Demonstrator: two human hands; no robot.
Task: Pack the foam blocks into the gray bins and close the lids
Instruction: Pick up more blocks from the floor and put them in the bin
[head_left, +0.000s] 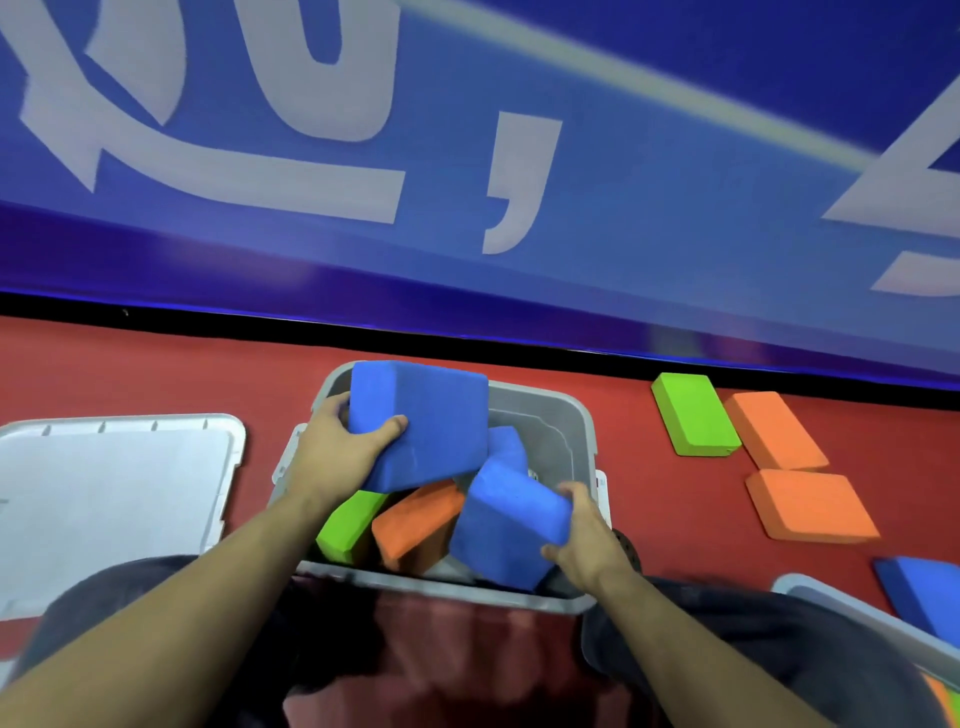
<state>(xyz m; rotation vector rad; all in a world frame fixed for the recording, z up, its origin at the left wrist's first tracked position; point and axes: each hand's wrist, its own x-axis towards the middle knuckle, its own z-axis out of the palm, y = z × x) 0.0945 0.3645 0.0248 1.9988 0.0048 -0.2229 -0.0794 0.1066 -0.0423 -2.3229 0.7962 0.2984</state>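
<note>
Bin (540, 415) first: the gray tub sits on the red floor between my knees, green and orange blocks already inside. My left hand (337, 452) grips one blue block (421, 426) above it; my right hand (587, 540) clasps another blue block (509, 525), tilted at the rim. I should lay both flat so the lid (104, 499) shuts.

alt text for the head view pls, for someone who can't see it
Seen from above, a person's left hand and right hand each grip a blue foam block over an open gray bin holding green and orange blocks. A white lid lies left on the red floor; one green and two orange blocks lie right.
</note>
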